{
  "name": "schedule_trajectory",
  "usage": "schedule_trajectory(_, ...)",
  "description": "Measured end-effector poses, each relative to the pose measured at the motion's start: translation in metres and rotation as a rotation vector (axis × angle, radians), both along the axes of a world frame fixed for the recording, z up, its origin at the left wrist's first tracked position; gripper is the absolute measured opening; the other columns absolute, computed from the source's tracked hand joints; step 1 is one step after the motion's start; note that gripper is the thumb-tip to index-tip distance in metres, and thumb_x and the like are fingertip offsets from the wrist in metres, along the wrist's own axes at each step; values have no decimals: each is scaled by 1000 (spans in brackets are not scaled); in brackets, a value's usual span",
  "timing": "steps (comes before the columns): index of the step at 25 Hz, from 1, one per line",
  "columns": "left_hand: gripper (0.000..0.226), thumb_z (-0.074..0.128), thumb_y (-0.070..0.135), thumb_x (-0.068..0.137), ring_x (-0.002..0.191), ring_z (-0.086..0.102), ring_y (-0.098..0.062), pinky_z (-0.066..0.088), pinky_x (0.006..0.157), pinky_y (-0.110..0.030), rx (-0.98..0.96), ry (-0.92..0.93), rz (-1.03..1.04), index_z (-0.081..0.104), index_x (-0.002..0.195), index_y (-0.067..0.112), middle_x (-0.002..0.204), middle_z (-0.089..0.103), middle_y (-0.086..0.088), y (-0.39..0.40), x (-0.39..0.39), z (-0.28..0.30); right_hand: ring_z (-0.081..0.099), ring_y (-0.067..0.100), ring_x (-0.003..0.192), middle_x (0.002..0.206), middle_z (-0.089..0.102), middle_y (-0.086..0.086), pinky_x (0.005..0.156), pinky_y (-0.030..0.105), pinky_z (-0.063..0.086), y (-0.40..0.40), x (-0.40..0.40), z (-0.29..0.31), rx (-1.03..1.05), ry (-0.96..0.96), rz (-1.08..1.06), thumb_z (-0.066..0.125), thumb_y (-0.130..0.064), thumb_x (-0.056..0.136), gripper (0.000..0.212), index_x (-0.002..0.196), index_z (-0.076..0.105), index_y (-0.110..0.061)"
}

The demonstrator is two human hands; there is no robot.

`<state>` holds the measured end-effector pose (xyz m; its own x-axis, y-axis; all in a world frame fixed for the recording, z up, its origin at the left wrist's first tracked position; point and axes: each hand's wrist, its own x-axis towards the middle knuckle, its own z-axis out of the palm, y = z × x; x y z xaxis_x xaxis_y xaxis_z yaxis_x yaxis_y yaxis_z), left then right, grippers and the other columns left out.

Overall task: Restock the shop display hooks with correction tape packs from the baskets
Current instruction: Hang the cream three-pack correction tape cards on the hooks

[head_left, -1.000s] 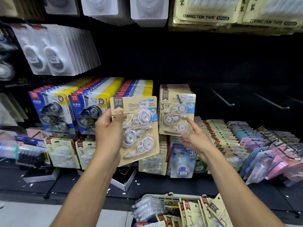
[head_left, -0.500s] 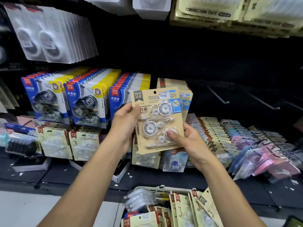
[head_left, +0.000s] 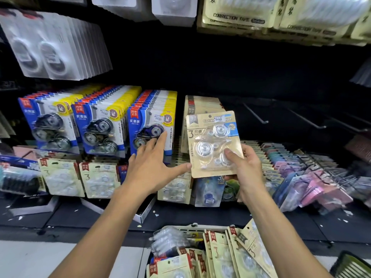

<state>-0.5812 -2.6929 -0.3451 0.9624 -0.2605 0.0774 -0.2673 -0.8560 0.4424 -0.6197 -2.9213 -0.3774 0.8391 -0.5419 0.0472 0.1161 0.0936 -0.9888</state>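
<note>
My right hand (head_left: 246, 169) grips a tan three-piece correction tape pack (head_left: 213, 143) by its lower right corner, thumb on the front. It holds the pack upright in front of a hanging row of the same tan packs (head_left: 197, 108). My left hand (head_left: 153, 166) is spread with straight fingers just left of the pack, holding nothing, in front of a blue-and-yellow pack row (head_left: 149, 125). A white basket (head_left: 186, 230) at the bottom holds more tan packs (head_left: 220, 255).
Bare metal hooks (head_left: 256, 115) stick out to the right of the tan row. Further blue packs (head_left: 94, 125) hang on the left, pale packs (head_left: 62, 177) below them, pastel packs (head_left: 313, 177) lower right. White and cream packs hang overhead. A dark basket corner (head_left: 353, 266) shows bottom right.
The tan pack passed from my left hand to my right hand and moved rightward in front of the tan row. My left hand let go and spread open.
</note>
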Motion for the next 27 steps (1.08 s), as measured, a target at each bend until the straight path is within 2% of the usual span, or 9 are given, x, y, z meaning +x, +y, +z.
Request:
schedule_trajectory(4, 112, 48, 88, 76, 154, 17, -28, 24, 123, -52, -30, -21, 8, -2, 162, 35, 170, 13, 2, -4, -2, 2, 60, 18, 57, 97, 76, -1, 40, 26, 42, 2, -2, -2, -125, 51, 3, 71, -27, 90, 23, 112, 68, -35)
schedule_trajectory(8, 108, 50, 84, 80, 154, 17, -25, 24, 121, -49, -67, -5, -11, 1, 163, 34, 170, 13, 5, -9, -6, 2, 64, 15, 66, 103, 73, -6, 45, 28, 47, 6, 11, -8, -179, 62, 10, 64, -23, 97, 30, 124, 64, -35)
schedule_trajectory(12, 102, 49, 82, 82, 154, 20, -21, 26, 122, -48, -120, -39, -27, 6, 162, 35, 169, 16, 8, -8, -10, -1, 61, 9, 57, 115, 68, -4, 52, 27, 55, 0, 34, -20, -49, 42, 87, 50, -6, 102, 47, 138, 47, -36)
schedule_trajectory(14, 99, 48, 81, 84, 153, 21, -20, 26, 121, -45, -122, -60, -36, 9, 162, 35, 169, 18, 8, -7, -9, -5, 63, 11, 56, 121, 67, 6, 56, 28, 60, -11, 46, -26, 29, 57, 55, 53, -12, 102, 45, 144, 43, -28)
schedule_trajectory(16, 98, 47, 81, 84, 153, 22, -21, 26, 121, -44, -115, -65, -43, 10, 162, 35, 168, 20, 8, -5, -7, -6, 67, 13, 64, 129, 62, 11, 60, 29, 61, -21, 57, -32, 20, 130, -2, 59, -15, 100, 58, 152, 33, -20)
schedule_trajectory(18, 95, 48, 79, 86, 152, 24, -22, 25, 121, -44, -110, -105, -35, 13, 162, 35, 167, 24, 6, -6, -3, -7, 67, 19, 85, 139, 52, 8, 71, 35, 62, -23, 59, -43, -75, 228, -50, 61, -19, 99, 65, 155, 27, -22)
schedule_trajectory(21, 90, 49, 76, 88, 150, 27, -25, 26, 121, -46, -45, -162, -29, 17, 161, 34, 166, 28, 3, -11, 3, -20, 60, 28, 110, 144, 49, 7, 86, 44, 59, -11, 49, -79, -211, 417, -16, 61, -25, 97, 58, 149, 35, -24)
schedule_trajectory(25, 85, 52, 69, 91, 145, 36, -31, 37, 114, -49, 121, -14, -93, 23, 160, 29, 161, 37, -3, -16, -1, -65, 56, 29, 122, 139, 55, 8, 93, 33, 46, 1, 12, -125, -714, 662, 313, 63, -28, 95, 46, 138, 52, -15)
schedule_trajectory(27, 77, 56, 59, 94, 138, 46, -32, 45, 107, -45, 181, 63, -142, 30, 158, 25, 155, 47, -6, -23, -10, -90, 56, 29, 123, 137, 58, 9, 96, 34, 48, -6, -4, -131, -883, 674, 338, 62, -25, 94, 40, 132, 59, -15)
